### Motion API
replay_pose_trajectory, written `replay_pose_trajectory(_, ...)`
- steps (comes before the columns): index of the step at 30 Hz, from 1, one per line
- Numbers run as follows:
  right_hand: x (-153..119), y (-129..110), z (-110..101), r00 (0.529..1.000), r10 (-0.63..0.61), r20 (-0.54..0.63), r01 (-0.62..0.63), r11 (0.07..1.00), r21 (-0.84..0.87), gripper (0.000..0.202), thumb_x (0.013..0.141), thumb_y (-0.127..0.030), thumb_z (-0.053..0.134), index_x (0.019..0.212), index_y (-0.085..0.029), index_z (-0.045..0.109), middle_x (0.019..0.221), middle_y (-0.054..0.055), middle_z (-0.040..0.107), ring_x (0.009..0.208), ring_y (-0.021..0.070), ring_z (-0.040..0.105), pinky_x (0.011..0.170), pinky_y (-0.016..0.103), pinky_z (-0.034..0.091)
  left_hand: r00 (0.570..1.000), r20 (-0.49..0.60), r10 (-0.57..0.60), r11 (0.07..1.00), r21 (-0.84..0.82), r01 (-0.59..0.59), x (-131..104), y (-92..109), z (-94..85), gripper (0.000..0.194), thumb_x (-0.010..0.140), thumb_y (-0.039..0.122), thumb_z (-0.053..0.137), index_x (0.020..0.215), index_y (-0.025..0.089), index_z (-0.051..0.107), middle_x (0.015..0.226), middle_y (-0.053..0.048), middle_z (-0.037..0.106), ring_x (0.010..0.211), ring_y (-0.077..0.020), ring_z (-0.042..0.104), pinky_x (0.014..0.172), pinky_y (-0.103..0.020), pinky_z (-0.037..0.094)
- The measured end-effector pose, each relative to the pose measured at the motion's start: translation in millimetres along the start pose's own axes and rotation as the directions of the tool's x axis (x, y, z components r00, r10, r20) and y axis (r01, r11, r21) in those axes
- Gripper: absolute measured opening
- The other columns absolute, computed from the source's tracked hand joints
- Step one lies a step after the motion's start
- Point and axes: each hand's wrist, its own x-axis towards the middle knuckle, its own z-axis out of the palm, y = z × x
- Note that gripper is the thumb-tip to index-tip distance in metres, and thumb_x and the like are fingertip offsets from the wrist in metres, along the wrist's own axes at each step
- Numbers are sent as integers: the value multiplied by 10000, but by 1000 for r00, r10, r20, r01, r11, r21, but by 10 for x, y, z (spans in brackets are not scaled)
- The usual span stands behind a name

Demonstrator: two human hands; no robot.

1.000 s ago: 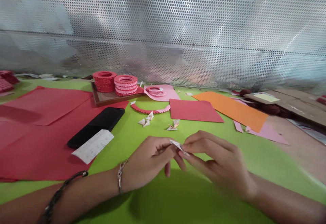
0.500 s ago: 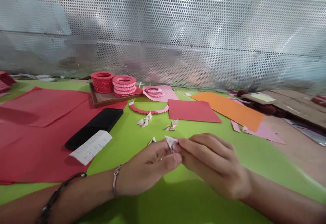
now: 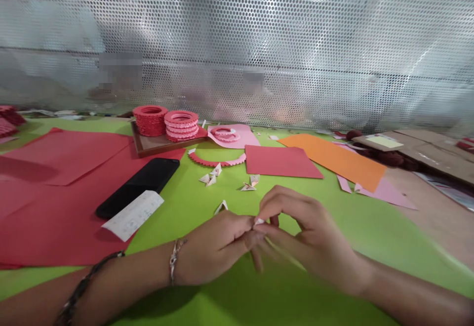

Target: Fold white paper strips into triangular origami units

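Observation:
A small folded white paper piece (image 3: 259,222) is pinched between my two hands, mostly covered by fingertips. My left hand (image 3: 218,249) has its fingers closed on the piece's left side. From the right, the thumb and forefinger of my right hand (image 3: 309,237) grip it, and some lower fingers are smeared by motion. Just beyond my left hand lies another folded white piece (image 3: 221,207). Farther back are two small groups of folded paper triangles, one on the left (image 3: 211,176) and one on the right (image 3: 251,183).
A black phone (image 3: 138,185) and a white paper strip (image 3: 134,215) lie left on red sheets (image 3: 55,217). Behind stands a brown tray (image 3: 148,147) with red and pink ring stacks. Red card (image 3: 283,161), orange paper (image 3: 336,160) and cardboard (image 3: 429,155) lie toward the right.
The folded piece has turned and is now more hidden between the fingertips. My right hand has shifted, its thumb and forefinger now in a raised pinch. My left hand has rolled over, its back more visible.

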Motion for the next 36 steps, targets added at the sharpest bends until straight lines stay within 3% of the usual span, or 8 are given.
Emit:
replay_pose_trajectory(6,-10,-5,0,973,204,106,-228,915,334,67,839,-166,444,778,-174,469,648,-16,557,578,70,516,511,172,411,959,-171,227,844,525,-106,-17,-12,-39,374,881,264,258,642,151,522,601,-10,628,521,-137,526,531,-240,346)
replay_pose_trajectory(10,-27,-8,18,969,211,128,-244,886,395,80,827,-163,457,747,-171,457,601,-35,513,515,53,460,468,155,380,965,-108,238,853,498,-155,-37,-8,-41,409,885,211,223,596,157,507,526,13,606,519,-115,534,582,-230,363)
replay_pose_trajectory(13,-40,-10,39,968,218,124,-249,891,379,95,829,-176,450,734,-172,441,561,-51,470,479,46,417,431,147,336,972,-87,219,868,472,-153,-36,-15,-34,419,878,198,238,544,154,489,461,22,567,481,-95,520,583,-217,359)
replay_pose_trajectory(19,-38,42,31,971,198,135,-223,950,218,78,835,-163,413,758,-178,419,579,-42,487,504,58,441,452,159,347,951,-245,190,789,615,1,-18,-33,-52,313,864,286,306,626,162,466,501,31,505,446,-104,437,458,-212,279)
replay_pose_trajectory(28,3,77,-30,946,171,277,-177,984,-1,167,822,-120,401,677,-158,477,591,-20,556,533,63,507,499,154,382,951,-194,240,706,707,-34,-10,-38,-82,426,898,306,221,574,165,460,430,44,455,399,-98,397,447,-220,255)
replay_pose_trajectory(30,-7,102,-13,942,181,284,-179,983,-34,193,820,-117,409,643,-156,474,558,-28,551,505,57,499,480,147,366,979,-100,179,671,740,-48,-5,-21,-153,425,894,326,247,584,164,488,456,36,484,421,-104,426,445,-223,248)
replay_pose_trajectory(33,-14,154,14,928,208,310,-175,976,-134,171,807,-128,443,647,-153,498,542,-27,552,484,60,483,461,152,343,997,52,-65,639,770,1,-40,31,-342,356,863,371,347,640,182,550,563,23,574,526,-128,524,474,-220,276)
replay_pose_trajectory(36,3,204,8,941,224,255,-161,956,-246,156,816,-157,433,687,-153,520,558,-20,545,479,67,458,449,163,322,956,-30,-293,539,821,191,-129,103,-572,197,794,369,479,837,216,595,785,-10,641,677,-181,584,518,-233,319)
